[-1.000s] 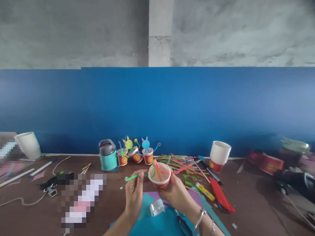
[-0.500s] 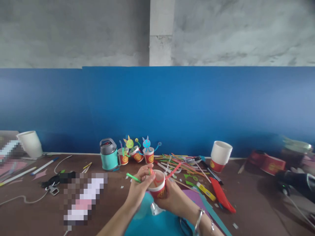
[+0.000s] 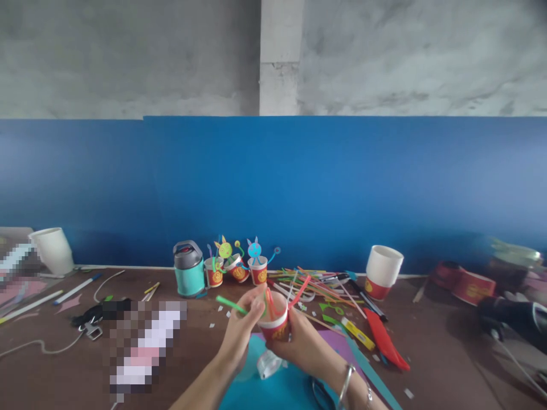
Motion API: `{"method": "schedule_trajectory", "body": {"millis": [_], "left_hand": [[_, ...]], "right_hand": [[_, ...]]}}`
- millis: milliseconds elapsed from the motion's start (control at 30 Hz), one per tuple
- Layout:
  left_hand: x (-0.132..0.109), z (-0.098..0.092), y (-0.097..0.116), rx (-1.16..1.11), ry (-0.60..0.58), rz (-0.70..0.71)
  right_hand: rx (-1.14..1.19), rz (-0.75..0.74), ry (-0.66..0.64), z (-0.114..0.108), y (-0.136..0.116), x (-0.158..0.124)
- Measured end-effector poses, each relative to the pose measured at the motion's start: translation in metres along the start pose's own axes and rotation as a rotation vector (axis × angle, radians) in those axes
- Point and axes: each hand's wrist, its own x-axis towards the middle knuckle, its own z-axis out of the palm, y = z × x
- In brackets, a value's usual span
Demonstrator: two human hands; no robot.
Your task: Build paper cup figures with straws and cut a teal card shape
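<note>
— Holding what, and where?

— Gripping a small red-and-white paper cup (image 3: 273,326) in the right hand (image 3: 301,341), fingers wrapped round its wall, just above a teal paper sheet (image 3: 273,396) on the brown desk (image 3: 427,353). Pinching a thin green plastic straw (image 3: 229,304) in the left hand (image 3: 241,330), fingers pressed together at the cup's rim, beside a bent red straw (image 3: 299,287) poking out.

— Risky how?

— Probably by squeezing too hard: could dent the thin wall or crush the rim. Could also kink the green straw by pushing at an angle, or knock the red one loose. Tilting further might spill the straws onto the sheet.

— Anything to read?

— Only a round yellow emblem on the red band, too small to make out. Same on the three decorated cups (image 3: 237,272) near the blue wall (image 3: 299,188); no legible words anywhere.
</note>
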Motion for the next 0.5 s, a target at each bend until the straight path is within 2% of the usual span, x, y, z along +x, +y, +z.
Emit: {"method": "schedule_trajectory", "body": {"millis": [100,167,300,400,500], "left_hand": [[-0.002,-0.001,0.0,-0.029,-0.01,0.098],[-0.003,-0.001,-0.004,-0.055,-0.059,0.125],[-0.004,0.001,-0.018,0.042,-0.184,0.06],[-0.002,0.004,-0.02,0.209,-0.105,0.047],[-0.002,0.005,-0.015,0.305,-0.013,0.181]], "right_hand": [[0.065,-0.001,-0.003,-0.001,0.005,0.002],[0.088,-0.012,0.024,-0.002,0.007,0.002],[0.051,-0.08,-0.016,-0.003,0.006,0.0],[-0.115,-0.08,-0.036,-0.008,0.001,-0.004],[-0.302,0.037,0.002,-0.017,-0.009,-0.006]]}}
